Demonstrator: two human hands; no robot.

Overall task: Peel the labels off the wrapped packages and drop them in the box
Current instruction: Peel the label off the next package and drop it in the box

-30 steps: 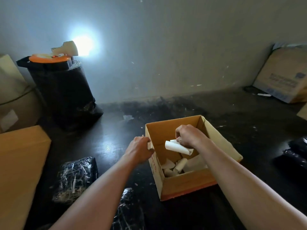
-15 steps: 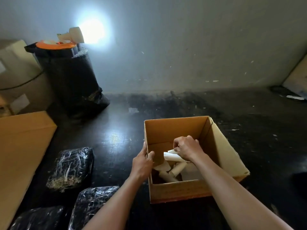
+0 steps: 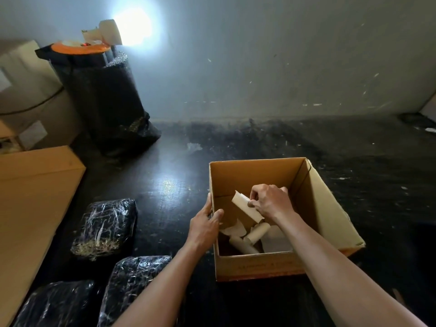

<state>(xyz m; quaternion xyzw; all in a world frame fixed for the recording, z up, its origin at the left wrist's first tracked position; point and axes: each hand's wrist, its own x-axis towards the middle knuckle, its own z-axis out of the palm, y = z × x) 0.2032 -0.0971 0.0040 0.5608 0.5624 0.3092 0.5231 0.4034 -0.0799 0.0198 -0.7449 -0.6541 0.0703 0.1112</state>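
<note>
The right hand (image 3: 271, 202) pinches a curled, cream-white label (image 3: 246, 206) inside the open cardboard box (image 3: 330, 208), above a heap of rolled labels (image 3: 250, 237). The left hand (image 3: 205, 224) grips the box's left wall. Three black, glossy wrapped packages (image 3: 105, 226) lie to the left.

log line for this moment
step: drop label | right hand: holds rolled label over box | left hand: grips box wall | label not yet released

The right hand (image 3: 271, 204) held a curled label (image 3: 246, 206) inside the open box (image 3: 259, 267); the left hand (image 3: 205, 225) gripped the box's left wall. Three wrapped packages (image 3: 106, 227) lay beside it.
</note>
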